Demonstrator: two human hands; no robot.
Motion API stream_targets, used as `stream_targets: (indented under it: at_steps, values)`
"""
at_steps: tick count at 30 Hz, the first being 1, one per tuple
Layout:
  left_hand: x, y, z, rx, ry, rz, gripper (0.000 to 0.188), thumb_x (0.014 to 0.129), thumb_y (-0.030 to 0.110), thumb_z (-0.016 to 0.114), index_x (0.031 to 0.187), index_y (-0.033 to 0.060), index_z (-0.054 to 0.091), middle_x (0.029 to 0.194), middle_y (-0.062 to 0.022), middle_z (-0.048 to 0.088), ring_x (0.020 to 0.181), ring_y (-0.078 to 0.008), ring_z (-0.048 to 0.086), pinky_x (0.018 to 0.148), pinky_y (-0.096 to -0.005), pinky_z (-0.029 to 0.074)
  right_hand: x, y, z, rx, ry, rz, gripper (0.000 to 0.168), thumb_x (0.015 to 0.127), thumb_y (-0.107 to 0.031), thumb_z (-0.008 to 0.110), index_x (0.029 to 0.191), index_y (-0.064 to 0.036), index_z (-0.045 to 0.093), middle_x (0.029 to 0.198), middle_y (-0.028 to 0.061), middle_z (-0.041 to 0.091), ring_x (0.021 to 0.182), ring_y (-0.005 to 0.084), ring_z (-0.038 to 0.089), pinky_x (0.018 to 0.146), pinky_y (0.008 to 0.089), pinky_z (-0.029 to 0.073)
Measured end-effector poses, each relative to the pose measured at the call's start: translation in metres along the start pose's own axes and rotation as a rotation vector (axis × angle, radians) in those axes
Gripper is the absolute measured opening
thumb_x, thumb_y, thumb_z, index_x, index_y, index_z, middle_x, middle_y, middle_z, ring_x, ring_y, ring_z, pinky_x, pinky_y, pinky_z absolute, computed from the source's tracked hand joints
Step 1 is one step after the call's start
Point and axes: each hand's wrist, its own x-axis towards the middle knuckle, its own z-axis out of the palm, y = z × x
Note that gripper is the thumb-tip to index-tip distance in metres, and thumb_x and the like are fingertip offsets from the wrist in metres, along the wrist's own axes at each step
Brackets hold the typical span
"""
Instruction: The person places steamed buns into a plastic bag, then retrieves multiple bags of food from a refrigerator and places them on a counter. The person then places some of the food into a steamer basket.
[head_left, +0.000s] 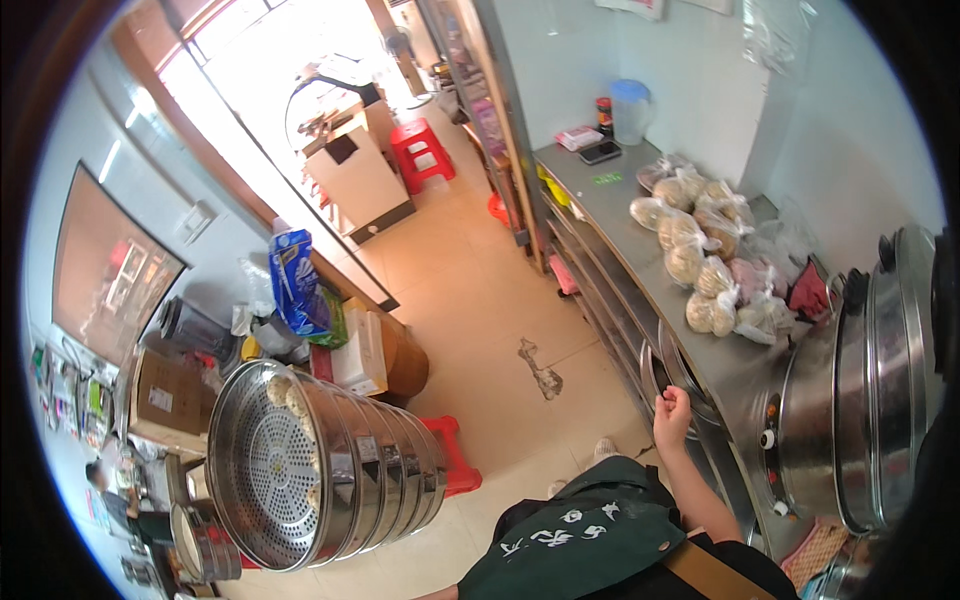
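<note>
My right hand hangs beside the steel counter's front edge, its fingers loosely curled and no object visible in them. Round metal rims show on the shelf just behind it; contact cannot be made out. Only a sliver of my left forearm enters at the bottom, and that hand is out of view. On the counter lie several knotted clear plastic bags of pale, rounded food. A large steel steamer pot with knobs low on its side stands at the near end.
At left, stacked perforated steamer trays with a few pale buns rest on a red stool. Cardboard boxes stand behind. A phone and a plastic jug occupy the counter's far end. Another person stands far left.
</note>
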Motion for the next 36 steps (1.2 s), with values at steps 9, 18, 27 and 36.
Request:
stream_targets:
  at_steps: [9,18,27,36]
  values:
    - [-0.003,-0.068,-0.021,-0.172,0.099,-0.052,0.030,0.085,0.011,0.048,0.111,-0.0020,0.056,0.102,-0.0052,0.059,0.092,-0.0129,0.052,0.083,-0.0276,0.042,-0.009,-0.003,0.015,0.062,-0.064,-0.001,0.024,0.077,-0.003,0.060,0.099,0.000,0.051,0.087,0.0084,0.054,0.066,0.0135,0.053,0.060,0.0250,0.046]
    - [-0.018,-0.042,-0.024,0.165,-0.193,0.108,0.025,0.077,0.014,0.059,0.098,-0.0006,0.061,0.089,-0.0032,0.060,0.083,-0.0129,0.053,0.075,-0.0290,0.045,-0.017,-0.007,0.008,0.020,-0.118,-0.015,0.024,0.078,-0.003,0.060,0.100,0.000,0.051,0.084,0.0064,0.055,0.068,0.0112,0.054,0.064,0.0236,0.045]
    - [-0.013,-0.047,-0.013,0.178,-0.126,0.081,0.025,0.076,0.017,0.060,0.095,0.0007,0.062,0.088,-0.0063,0.061,0.087,-0.0148,0.053,0.079,-0.0310,0.044,-0.029,0.003,0.006,0.021,-0.143,0.004,0.027,0.076,-0.004,0.061,0.101,-0.001,0.051,0.085,0.0093,0.055,0.063,0.0137,0.054,0.060,0.0263,0.046]
    - [-0.031,-0.044,0.003,0.169,0.102,-0.222,0.024,0.081,0.016,0.054,0.099,0.0017,0.062,0.090,-0.0064,0.061,0.091,-0.0145,0.052,0.081,-0.0305,0.043,-0.039,0.009,0.016,0.050,-0.191,0.015,0.028,0.077,-0.005,0.060,0.102,-0.001,0.051,0.084,0.0087,0.056,0.065,0.0149,0.055,0.063,0.0281,0.046]
